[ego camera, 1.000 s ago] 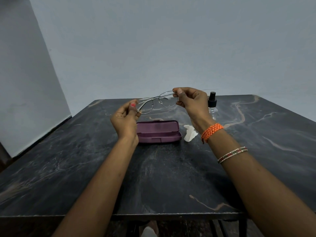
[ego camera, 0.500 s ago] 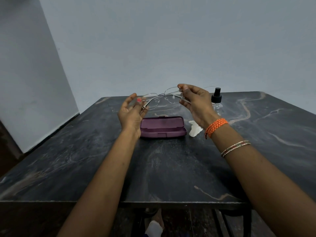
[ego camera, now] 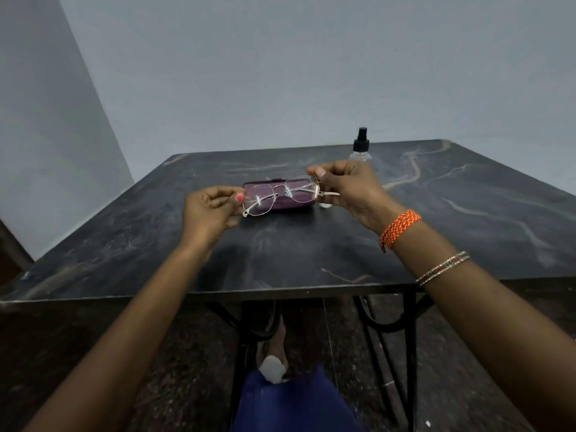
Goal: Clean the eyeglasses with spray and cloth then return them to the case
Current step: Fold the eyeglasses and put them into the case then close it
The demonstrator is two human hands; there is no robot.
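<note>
Plain bare room, prob. a home: dark marble-look table [ego camera: 280, 260] on black metal legs, grey walls [ego camera: 280, 73] right behind it.

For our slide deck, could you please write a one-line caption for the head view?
Both hands, left hand and right hand, hold eyeglasses above the purple case; spray bottle stands behind.
</note>
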